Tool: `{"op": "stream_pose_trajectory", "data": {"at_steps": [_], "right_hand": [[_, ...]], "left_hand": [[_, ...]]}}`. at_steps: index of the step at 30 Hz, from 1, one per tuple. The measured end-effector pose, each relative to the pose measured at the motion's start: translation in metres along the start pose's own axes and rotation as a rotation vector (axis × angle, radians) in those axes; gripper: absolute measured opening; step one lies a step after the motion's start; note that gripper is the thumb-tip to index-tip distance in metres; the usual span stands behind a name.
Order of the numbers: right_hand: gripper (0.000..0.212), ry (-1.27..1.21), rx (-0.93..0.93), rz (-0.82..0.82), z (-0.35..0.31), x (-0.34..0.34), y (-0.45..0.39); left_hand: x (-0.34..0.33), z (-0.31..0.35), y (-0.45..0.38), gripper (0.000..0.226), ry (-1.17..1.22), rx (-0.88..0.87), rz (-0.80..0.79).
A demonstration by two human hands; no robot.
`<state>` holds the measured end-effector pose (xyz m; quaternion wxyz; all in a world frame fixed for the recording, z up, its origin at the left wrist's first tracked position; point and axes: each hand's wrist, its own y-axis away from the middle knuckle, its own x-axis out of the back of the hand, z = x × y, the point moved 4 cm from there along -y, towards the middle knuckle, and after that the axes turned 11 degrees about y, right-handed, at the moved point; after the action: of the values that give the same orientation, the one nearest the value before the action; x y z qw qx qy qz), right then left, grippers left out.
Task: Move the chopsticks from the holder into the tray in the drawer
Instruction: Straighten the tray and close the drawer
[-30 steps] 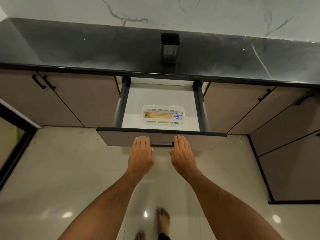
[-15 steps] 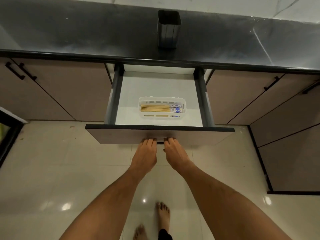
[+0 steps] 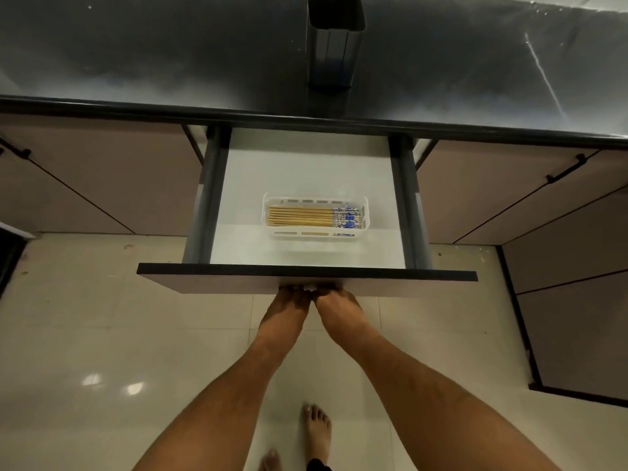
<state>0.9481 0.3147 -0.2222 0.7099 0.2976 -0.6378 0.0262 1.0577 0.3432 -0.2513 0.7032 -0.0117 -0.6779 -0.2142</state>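
White tray: I saw it sitting on the floor of the open drawer, nearer the drawer front than the back.
Chopsticks: they lay flat inside the tray, long axis running side to side, parallel to the drawer front; patterned blue ends pointed right, plain wooden tips left.
Holder: dark, upright on the countertop behind the drawer; its top was cut off by the frame edge, so I could not see inside.
Left hand: at the drawer front, fingertips hidden under its lower edge; I could not tell their grip.
Right hand: just beside the left, fingers likewise hidden.
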Motion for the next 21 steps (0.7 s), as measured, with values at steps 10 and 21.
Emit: {"op": "stream_pose_trajectory", "data": {"at_steps": [10,21], "right_hand": [[0.037,0.052,0.040,0.081,0.031,0.031,-0.077],[0.023,0.094,0.045,0.127,0.063,0.072,-0.156]], "left_hand": [[0.018,-0.024,-0.084,0.056,-0.176,0.080,-0.060],[0.048,-0.060,-0.170,0.045,0.003,0.131,0.020]]}}
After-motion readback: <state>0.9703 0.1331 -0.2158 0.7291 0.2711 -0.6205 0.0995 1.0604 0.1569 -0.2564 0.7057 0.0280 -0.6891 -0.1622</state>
